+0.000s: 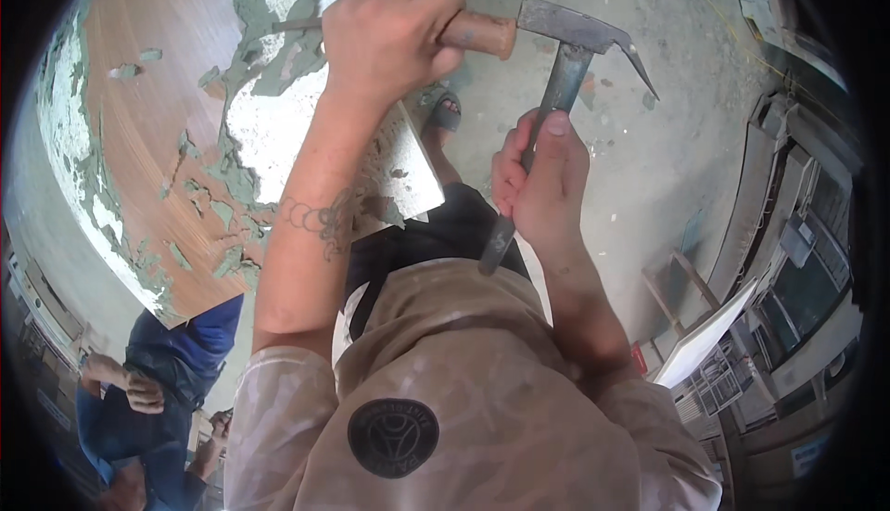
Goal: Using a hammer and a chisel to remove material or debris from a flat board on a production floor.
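My left hand is closed around a chisel with a wooden handle. Its thin blade points left, above a large panel. My right hand grips the long dark shaft of a hammer with a pointed claw. The hammer's flat face is right by the butt of the chisel handle; whether they touch, I cannot tell. On the panel, a brown wood-grain sheet lies beside bare white, pitted surface. Ragged grey-green flakes are scattered over both and cling along the sheet's edge.
At the lower left stands another person in dark blue clothes, one hand closed near the panel. Grey floor with loose flakes extends to the right. A wooden frame and a tilted white board stand at the lower right.
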A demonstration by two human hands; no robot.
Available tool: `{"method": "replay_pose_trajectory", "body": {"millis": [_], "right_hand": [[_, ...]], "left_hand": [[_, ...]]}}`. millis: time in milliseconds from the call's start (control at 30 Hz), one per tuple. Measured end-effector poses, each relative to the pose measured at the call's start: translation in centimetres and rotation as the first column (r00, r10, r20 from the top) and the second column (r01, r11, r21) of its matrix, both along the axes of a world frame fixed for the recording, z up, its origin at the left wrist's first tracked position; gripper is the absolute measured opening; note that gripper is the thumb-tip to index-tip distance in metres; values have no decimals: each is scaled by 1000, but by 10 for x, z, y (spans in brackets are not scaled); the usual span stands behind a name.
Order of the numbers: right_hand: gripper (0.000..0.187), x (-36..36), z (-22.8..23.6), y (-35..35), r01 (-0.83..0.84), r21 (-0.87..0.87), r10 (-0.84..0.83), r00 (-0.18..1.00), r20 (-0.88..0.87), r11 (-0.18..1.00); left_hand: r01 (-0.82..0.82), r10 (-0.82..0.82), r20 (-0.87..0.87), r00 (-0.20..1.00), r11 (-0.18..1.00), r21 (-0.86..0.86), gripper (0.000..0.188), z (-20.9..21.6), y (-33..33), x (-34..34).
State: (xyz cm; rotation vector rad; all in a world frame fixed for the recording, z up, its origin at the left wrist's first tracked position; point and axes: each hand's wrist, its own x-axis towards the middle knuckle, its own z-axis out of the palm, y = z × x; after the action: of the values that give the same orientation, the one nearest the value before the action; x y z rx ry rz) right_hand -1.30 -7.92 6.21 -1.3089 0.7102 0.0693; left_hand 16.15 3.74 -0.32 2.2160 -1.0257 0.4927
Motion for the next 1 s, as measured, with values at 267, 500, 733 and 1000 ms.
{"method": "replay_pose_trajectory", "body": {"millis": [267,500,733,1000], "right_hand": [[48,-10,-8,-9,60,-11,-60,998,-3,998],[47,-11,-17,-17,61,-89,-57,997,44,994],[49,-2,4,-43,218,-31,-218,976,16,975],[48,-7,5,-49,290,12,-289,947,142,957]], "left_hand": [[43,-42,-13,999,995,86,28,-8,-2,-1],[49,-50,2,999,987,154,26,-18,0,-6],[-19,8,-163,987,998,-64,32,23,-11,9],[-80,81,-31,996,996,35,24,1,-11,5]]}}
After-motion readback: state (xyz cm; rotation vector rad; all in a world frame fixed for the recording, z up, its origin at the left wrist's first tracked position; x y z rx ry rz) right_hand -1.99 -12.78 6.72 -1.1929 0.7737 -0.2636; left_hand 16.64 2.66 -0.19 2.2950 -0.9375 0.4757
